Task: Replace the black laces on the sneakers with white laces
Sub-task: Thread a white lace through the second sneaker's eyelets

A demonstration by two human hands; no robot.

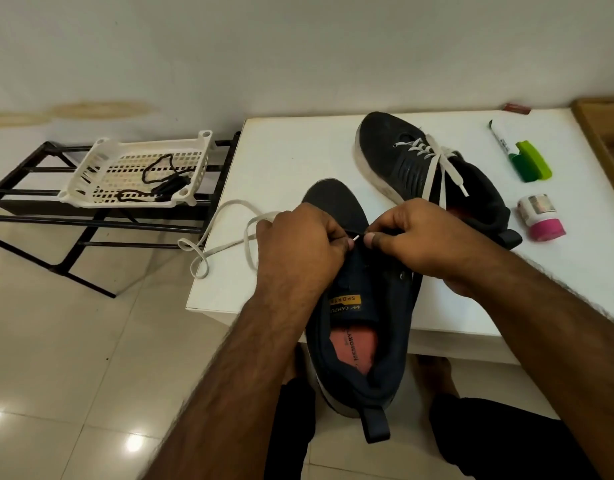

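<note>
White lace [226, 233] | tip pinched between your left hand [298, 244] and right hand [419, 237], both grips narrow, over near sneaker [361, 341] on counter [281, 161] | risk: tip misses eyelet; slack trailing off the edge snags.

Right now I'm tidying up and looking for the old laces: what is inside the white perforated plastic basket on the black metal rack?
Black laces lie tangled inside the white perforated plastic basket; its near wall hides nothing obvious.
</note>
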